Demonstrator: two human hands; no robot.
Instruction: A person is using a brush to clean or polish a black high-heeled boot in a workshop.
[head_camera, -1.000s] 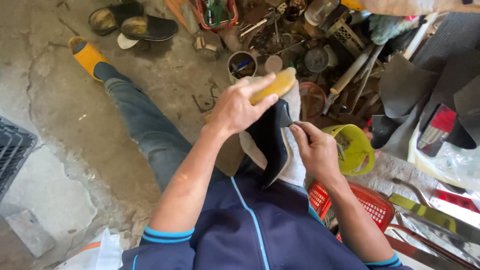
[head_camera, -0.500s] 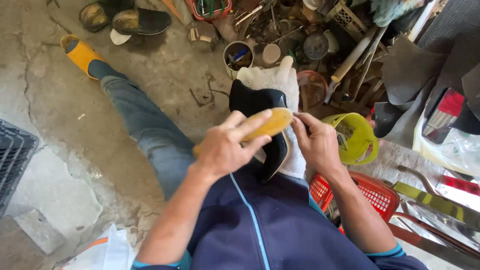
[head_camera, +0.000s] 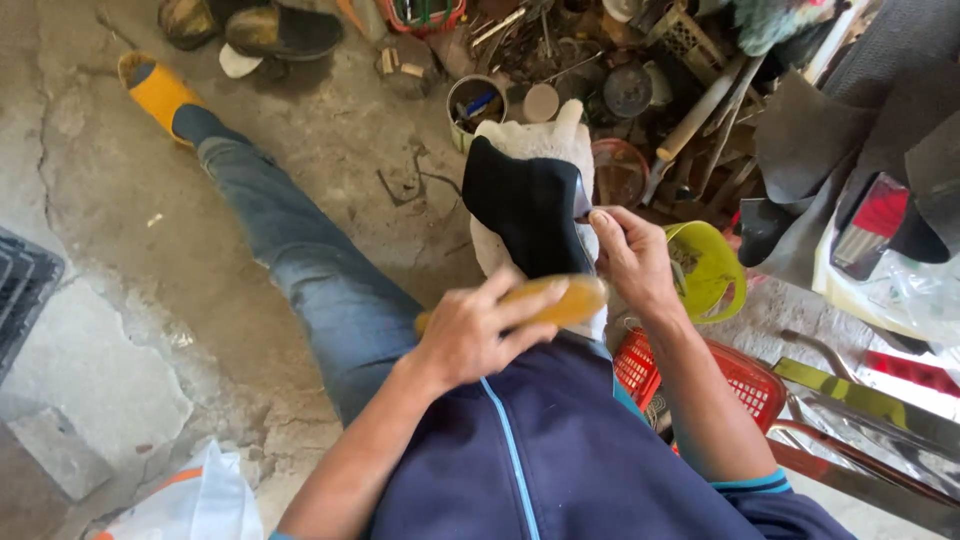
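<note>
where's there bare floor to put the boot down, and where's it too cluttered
Bare concrete floor lies left of the outstretched leg, between the yellow sandal and the dark crate. A smaller patch sits between the leg and the black boot. Beyond the boot, the tool pile and red basket crowd everything.

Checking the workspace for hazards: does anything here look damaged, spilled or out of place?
The concrete floor is cracked and broken into slabs. Tools and scraps lie heaped loose on the ground beyond the black boot. Nothing looks spilled.

The yellow brush (head_camera: 560, 300) is motion-blurred and half hidden under the left hand (head_camera: 470, 335).
</note>
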